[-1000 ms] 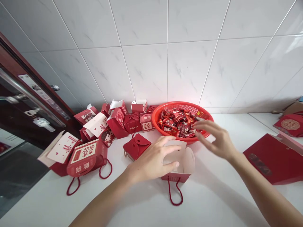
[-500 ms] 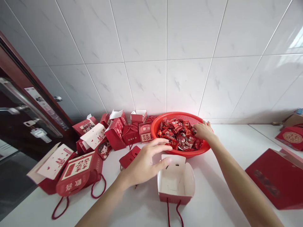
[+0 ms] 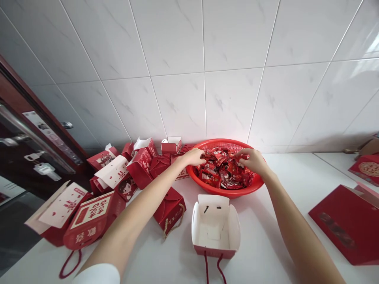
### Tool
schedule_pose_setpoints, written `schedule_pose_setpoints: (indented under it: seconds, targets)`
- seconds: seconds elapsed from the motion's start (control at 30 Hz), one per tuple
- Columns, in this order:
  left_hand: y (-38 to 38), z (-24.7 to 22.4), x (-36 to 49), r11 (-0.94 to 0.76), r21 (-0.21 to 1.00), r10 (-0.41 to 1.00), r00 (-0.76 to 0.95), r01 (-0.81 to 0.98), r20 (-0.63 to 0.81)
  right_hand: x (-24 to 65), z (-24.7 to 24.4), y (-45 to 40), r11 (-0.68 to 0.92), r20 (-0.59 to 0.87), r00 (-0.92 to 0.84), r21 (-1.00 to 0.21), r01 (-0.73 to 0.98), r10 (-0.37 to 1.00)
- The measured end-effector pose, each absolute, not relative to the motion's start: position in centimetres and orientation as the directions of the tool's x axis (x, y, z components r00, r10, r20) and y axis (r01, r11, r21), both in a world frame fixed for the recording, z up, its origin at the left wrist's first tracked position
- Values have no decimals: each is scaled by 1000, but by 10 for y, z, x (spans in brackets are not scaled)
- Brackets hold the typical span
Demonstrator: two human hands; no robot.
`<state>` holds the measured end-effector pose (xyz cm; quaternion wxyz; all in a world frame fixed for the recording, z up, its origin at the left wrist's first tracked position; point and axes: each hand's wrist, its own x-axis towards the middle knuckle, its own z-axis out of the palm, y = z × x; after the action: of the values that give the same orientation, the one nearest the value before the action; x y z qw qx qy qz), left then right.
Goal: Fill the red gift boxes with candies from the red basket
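A red plastic basket (image 3: 194,173) holds a heap of red wrapped candies (image 3: 227,167). My left hand (image 3: 194,157) reaches over its left rim, fingers closed at the edge of the heap; what they grip, if anything, is hidden. At the right side of the heap, my right hand (image 3: 254,159) pinches a red wrapped candy (image 3: 244,156). In front of the basket stands an open gift box (image 3: 216,227), white inside and red outside, with its lid flap raised and a dark red cord handle hanging at the front. No candy shows inside it.
Left of the open box sits a closed red box (image 3: 170,209) with a twine handle, partly behind my left forearm. Several red-and-white gift boxes (image 3: 142,167) crowd the left side. A larger red box (image 3: 345,225) lies at right. A tiled wall (image 3: 233,98) backs the white countertop (image 3: 254,244).
My left hand has moved from beside the open box up and forward to the basket. My right hand has shifted slightly left over the candies, a candy now showing in its fingers.
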<state>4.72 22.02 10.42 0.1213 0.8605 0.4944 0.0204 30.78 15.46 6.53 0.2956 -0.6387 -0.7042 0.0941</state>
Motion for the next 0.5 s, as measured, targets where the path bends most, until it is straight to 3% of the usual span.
schedule_pose_setpoints:
  seconds: [0.2, 0.5]
  targets:
    - [256, 81, 63, -447, 247, 868, 483, 860, -114, 308, 64, 155, 189, 331, 25, -599, 778, 943]
    - [256, 81, 55, -444, 504, 855, 518, 741, -9, 309, 63, 155, 226, 327, 24, -703, 675, 945]
